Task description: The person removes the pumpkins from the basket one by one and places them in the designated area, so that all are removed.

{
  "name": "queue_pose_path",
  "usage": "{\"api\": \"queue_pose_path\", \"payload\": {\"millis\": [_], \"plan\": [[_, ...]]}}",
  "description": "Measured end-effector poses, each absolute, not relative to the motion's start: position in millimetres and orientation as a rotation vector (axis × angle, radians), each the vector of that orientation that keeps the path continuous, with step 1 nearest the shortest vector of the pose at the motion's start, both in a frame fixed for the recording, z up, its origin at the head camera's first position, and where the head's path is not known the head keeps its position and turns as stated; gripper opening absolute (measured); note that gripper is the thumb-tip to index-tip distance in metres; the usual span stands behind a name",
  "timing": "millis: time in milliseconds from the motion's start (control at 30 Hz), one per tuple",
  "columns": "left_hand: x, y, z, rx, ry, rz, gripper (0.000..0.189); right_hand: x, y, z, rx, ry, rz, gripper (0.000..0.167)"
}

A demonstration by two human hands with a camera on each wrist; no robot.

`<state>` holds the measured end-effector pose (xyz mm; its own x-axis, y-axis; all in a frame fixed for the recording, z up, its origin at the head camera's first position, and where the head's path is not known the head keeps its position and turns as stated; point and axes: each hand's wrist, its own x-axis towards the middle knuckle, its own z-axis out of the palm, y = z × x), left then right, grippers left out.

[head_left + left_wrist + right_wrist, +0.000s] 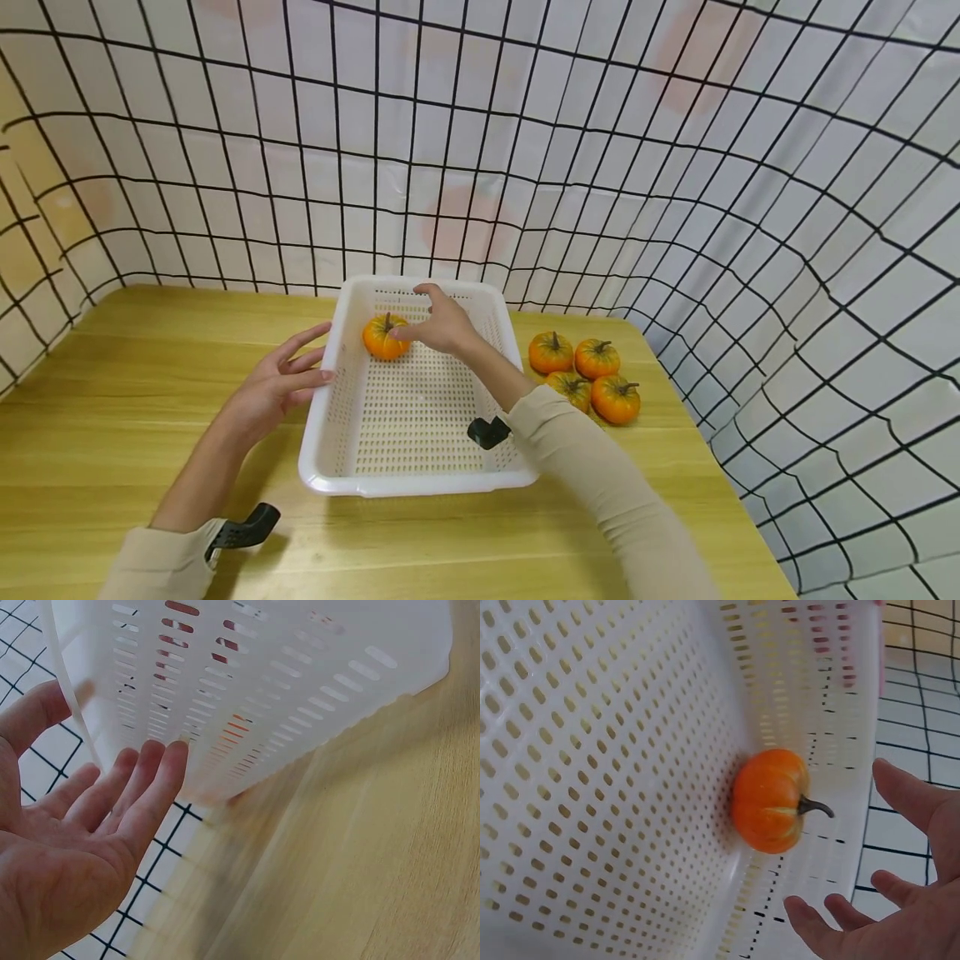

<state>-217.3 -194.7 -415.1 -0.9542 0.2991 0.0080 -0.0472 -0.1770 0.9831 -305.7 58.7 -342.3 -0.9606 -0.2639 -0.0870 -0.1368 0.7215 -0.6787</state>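
A small orange pumpkin (pixel 381 343) with a dark stem sits inside a white perforated plastic basket (pixel 408 486), close to its left wall. My right hand (pixel 444 323) is above the basket with thumb and fingers spread. In the right wrist view, a gap shows between those fingers and the pumpkin (pixel 769 801); nothing is held. At the basket's left side is my left hand (pixel 272 385), its thumb at the rim and its fairly straight fingers against the outer wall. The left wrist view shows these fingertips (pixel 176 754) beside the slotted wall (pixel 300 682).
Several more pumpkins (pixel 617 400) stand grouped on the wooden table (pixel 150 375), right of the basket. A black wire grid (pixel 375 158) with white sheeting behind it rises along the back and sides. Black devices (pixel 251 527) are fixed at both sleeves.
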Motion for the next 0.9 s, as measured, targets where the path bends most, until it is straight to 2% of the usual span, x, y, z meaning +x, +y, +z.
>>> {"api": "queue_pose_path", "payload": {"millis": [567,900], "plan": [[-217.4,-195.1,-416.4,0.295,1.861,2.227,0.077,-322.9,37.2,-376.5,-0.101,2.732,-1.141,0.089],[-217.6,-195.7,-417.3,0.293,1.870,2.229,0.077,-324.8,33.3,-386.4,-0.107,2.737,-1.100,0.084]]}}
